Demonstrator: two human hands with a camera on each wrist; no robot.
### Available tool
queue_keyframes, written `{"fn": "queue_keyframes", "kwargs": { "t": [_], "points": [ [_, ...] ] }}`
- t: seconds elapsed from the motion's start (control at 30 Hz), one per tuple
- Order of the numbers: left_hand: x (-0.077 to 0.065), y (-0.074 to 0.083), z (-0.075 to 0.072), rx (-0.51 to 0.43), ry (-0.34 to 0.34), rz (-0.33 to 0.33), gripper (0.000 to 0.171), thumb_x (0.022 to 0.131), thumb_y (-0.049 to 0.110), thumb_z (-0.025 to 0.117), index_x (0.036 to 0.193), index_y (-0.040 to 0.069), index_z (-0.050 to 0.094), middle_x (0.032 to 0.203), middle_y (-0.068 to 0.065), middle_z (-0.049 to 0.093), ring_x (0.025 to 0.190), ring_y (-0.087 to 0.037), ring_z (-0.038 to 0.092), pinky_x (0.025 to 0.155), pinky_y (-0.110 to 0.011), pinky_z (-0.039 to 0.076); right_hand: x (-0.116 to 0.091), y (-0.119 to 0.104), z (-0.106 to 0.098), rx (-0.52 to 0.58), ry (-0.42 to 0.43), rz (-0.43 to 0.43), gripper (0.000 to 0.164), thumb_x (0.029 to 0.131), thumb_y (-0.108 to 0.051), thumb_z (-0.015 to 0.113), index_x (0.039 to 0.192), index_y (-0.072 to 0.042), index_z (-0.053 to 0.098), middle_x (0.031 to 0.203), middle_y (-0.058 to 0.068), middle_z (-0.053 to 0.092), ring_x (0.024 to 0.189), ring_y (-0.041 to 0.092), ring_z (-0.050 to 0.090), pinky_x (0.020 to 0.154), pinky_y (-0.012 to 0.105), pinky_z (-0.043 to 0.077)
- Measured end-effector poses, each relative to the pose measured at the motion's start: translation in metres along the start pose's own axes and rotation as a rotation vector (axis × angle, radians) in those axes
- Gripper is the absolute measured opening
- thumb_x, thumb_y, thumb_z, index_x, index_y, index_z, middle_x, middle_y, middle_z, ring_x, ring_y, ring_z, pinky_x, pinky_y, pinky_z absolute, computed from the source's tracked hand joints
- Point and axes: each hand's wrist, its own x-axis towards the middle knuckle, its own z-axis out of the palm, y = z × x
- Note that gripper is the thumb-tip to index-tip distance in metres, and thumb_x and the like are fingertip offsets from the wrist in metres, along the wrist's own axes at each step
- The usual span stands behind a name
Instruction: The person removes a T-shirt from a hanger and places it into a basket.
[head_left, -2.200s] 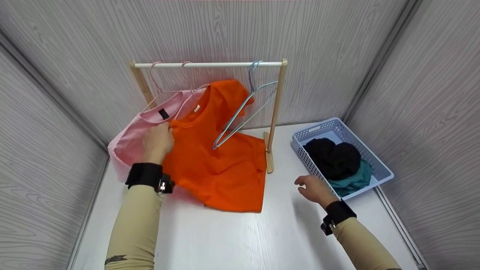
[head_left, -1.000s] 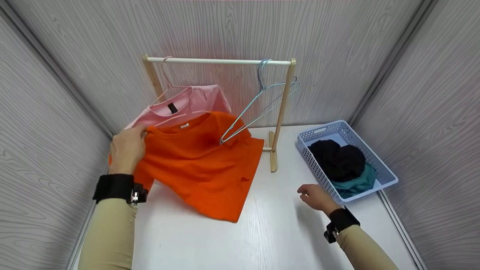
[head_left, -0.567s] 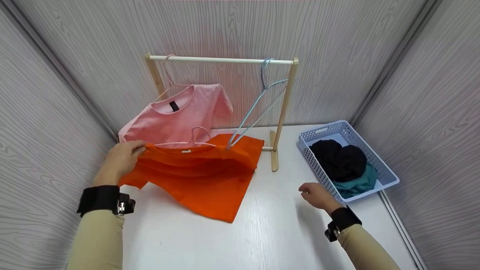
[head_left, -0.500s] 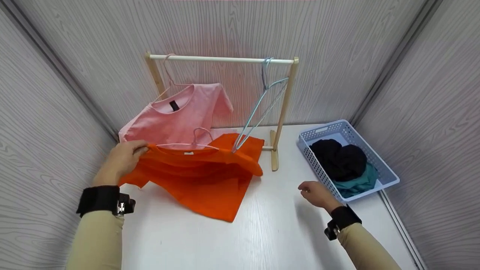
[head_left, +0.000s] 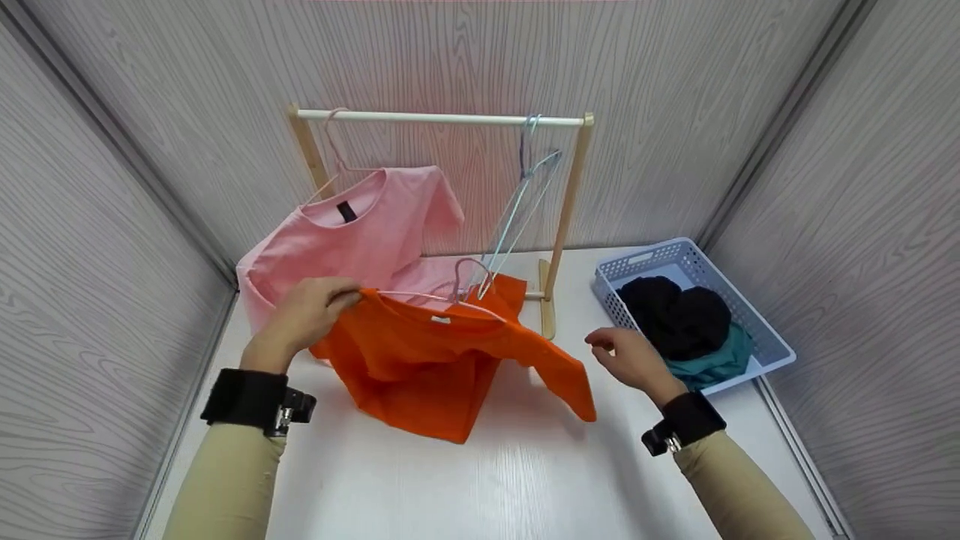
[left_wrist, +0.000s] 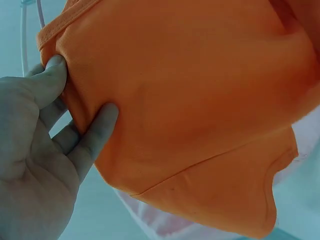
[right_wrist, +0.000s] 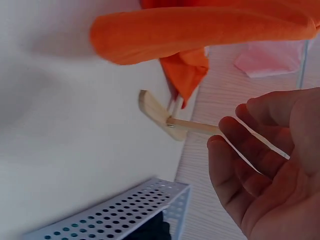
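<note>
My left hand (head_left: 311,319) pinches one shoulder of an orange T-shirt (head_left: 420,352), thumb and fingers on the cloth in the left wrist view. Inside the shirt is a pink hanger (head_left: 411,295); its hook stands free of the rack. The shirt is held in front of the rack, its far sleeve drooping to the right. My right hand (head_left: 630,360) hovers beside the basket, fingers loosely bent, holding nothing. In the right wrist view the orange sleeve (right_wrist: 200,31) lies apart from these fingers.
A rack with a white rod (head_left: 435,118) carries a pink T-shirt (head_left: 341,251) at its left and light blue hangers (head_left: 514,206) at its right. The blue basket (head_left: 757,322) at the right holds a black garment (head_left: 675,319) on a teal one (head_left: 716,366). Walls enclose the table.
The orange T-shirt and its hanger have come off the rod, down and toward me, then rightward with my left hand. The blue hangers have swung. My right hand has risen slightly.
</note>
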Motion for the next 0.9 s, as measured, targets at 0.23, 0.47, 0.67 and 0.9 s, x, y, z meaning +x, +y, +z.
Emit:
{"fn": "queue_keyframes", "kwargs": {
  "t": [0.23, 0.47, 0.67, 0.9],
  "points": [
    [0.021, 0.032, 0.024, 0.021, 0.092, 0.053, 0.018, 0.098, 0.02, 0.058, 0.108, 0.013, 0.071, 0.101, -0.006, 0.071, 0.091, -0.028, 0.062, 0.092, -0.045, 0.049, 0.0, -0.03, -0.051, -0.058, 0.209, -0.011, 0.024, 0.098, -0.021, 0.058, 0.115, -0.009, 0.069, 0.105, 0.01, 0.071, 0.088, 0.025, 0.062, 0.082, 0.043, 0.055],
    [0.032, 0.051, 0.05, 0.06, 0.13, 0.053, 0.011, 0.098, 0.022, 0.058, 0.1, 0.015, 0.066, 0.087, -0.006, 0.063, 0.082, -0.027, 0.056, 0.079, -0.037, 0.046, -0.007, -0.053, -0.057, -0.003, 0.209, -0.143, 0.032, 0.099, -0.036, 0.056, 0.118, -0.014, 0.069, 0.112, 0.004, 0.072, 0.098, 0.022, 0.065, 0.088, 0.044, 0.054],
    [0.035, 0.056, 0.067, 0.088, 0.167, 0.077, 0.01, 0.098, 0.022, 0.058, 0.097, 0.015, 0.066, 0.086, -0.007, 0.062, 0.082, -0.028, 0.058, 0.08, -0.037, 0.048, -0.005, -0.05, -0.034, -0.017, 0.181, -0.164, 0.024, 0.094, -0.029, 0.063, 0.113, -0.016, 0.07, 0.096, 0.0, 0.071, 0.08, 0.016, 0.059, 0.073, 0.034, 0.052],
    [0.031, 0.066, 0.061, 0.079, -0.019, 0.096, 0.015, 0.095, 0.021, 0.062, 0.108, 0.014, 0.066, 0.097, -0.007, 0.068, 0.089, -0.027, 0.062, 0.089, -0.041, 0.052, -0.002, -0.046, -0.035, 0.041, 0.362, -0.212, 0.017, 0.09, -0.02, 0.068, 0.101, -0.01, 0.077, 0.093, 0.005, 0.076, 0.079, 0.018, 0.069, 0.07, 0.036, 0.058]
  ]
}}
